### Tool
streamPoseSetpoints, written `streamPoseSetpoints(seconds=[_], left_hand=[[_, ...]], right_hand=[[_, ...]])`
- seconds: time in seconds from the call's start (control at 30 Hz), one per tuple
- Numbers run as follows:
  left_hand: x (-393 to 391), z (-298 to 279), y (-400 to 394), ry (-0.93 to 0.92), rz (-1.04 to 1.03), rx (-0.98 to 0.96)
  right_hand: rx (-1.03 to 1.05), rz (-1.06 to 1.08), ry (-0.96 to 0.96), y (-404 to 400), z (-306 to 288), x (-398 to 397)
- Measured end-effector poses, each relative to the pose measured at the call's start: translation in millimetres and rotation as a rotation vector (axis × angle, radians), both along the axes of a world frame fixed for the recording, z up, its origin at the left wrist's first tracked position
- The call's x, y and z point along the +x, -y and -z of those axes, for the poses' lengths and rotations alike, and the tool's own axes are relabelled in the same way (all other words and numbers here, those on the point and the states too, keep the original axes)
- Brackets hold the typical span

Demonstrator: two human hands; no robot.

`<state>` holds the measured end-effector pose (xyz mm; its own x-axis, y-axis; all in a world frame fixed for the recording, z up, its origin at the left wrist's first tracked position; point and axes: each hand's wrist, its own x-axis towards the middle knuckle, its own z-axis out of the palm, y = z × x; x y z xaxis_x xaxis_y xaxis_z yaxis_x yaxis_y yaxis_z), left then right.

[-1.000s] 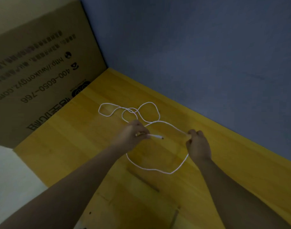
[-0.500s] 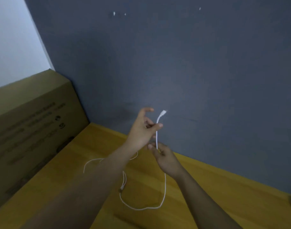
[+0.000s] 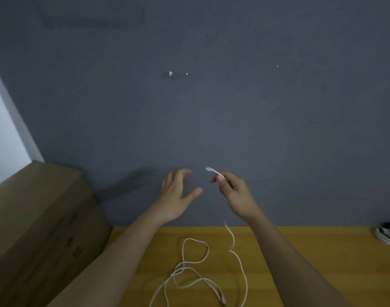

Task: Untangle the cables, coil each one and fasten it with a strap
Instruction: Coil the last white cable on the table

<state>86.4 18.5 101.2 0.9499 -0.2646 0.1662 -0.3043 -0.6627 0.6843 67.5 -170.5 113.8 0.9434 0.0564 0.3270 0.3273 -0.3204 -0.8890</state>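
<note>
White cable (image 3: pixel 240 264): plug end raised, rest looped on yellow surface (image 3: pixel 322 251)
Right hand (image 3: pixel 234 191): pinching cable near plug
Left hand (image 3: pixel 176 193): fingers spread, holding nothing

Cardboard box (image 3: pixel 41 220) left; wall (image 3: pixel 211 107) ahead.

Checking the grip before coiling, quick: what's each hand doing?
Left hand: open, holding nothing.
Right hand: pinching the white cable near its plug end.

Single head-worn view, facing forward at the wall (image 3: pixel 211 107), close above the table (image 3: pixel 300 251)
</note>
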Motion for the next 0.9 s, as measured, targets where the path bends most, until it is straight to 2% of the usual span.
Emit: streamPoseSetpoints(seconds=[0.13,0.2,0.27,0.33,0.4,0.47,0.57,0.6,0.63,0.7,0.77,0.8,0.83,0.9], left_hand=[[2.9,-46.7,-27.0,0.029,0.209,0.025],[2.5,-75.3,-29.9,0.011,0.289,-0.034],[-7.7,-95.9,-28.4,-0.070,0.345,-0.253],[-19.4,-115.2,-22.4,-0.106,0.323,-0.542],[-32.0,-132.7,-15.7,-0.166,0.284,-0.791],[-45.2,-145.1,-12.2,-0.262,0.273,-0.959],[-61.6,-142.6,-10.3,-0.423,0.281,-1.156],[-67.0,-135.7,-9.5,-0.488,0.285,-1.197],[-73.5,-125.0,-7.1,-0.550,0.289,-1.218],[-86.3,-95.2,2.1,-0.615,0.277,-1.219],[-96.2,-61.0,14.5,-0.598,0.219,-1.146],[-101.0,-42.7,19.5,-0.575,0.193,-1.086],[-106.1,-22.6,22.1,-0.560,0.189,-1.014],[-106.8,15.3,22.5,-0.533,0.234,-0.842]], right_hand=[[-0.052,-0.083,-0.024,-31.7,-41.8,-15.9],[-0.063,0.002,0.051,-43.1,-70.2,-22.1],[-0.024,0.160,0.124,-49.3,-92.6,-29.7],[0.165,0.228,0.112,-47.1,-105.1,-42.1],[0.342,0.129,-0.013,-43.2,-103.3,-60.7],[0.436,0.020,-0.153,-43.5,-84.2,-82.0],[0.531,0.043,-0.183,-49.0,-43.4,-109.9],[0.491,0.108,-0.172,-52.2,-30.5,-116.6],[0.355,0.207,-0.146,-55.4,-16.7,-123.2],[-0.136,0.391,-0.047,-61.7,15.4,-137.1],[-0.594,0.426,-0.018,-72.6,43.6,-154.4],[-0.759,0.398,-0.013,-76.7,55.8,-162.6],[-0.848,0.339,-0.005,-80.5,67.1,-171.9],[-0.810,0.226,0.012,-84.0,84.9,-185.0]])
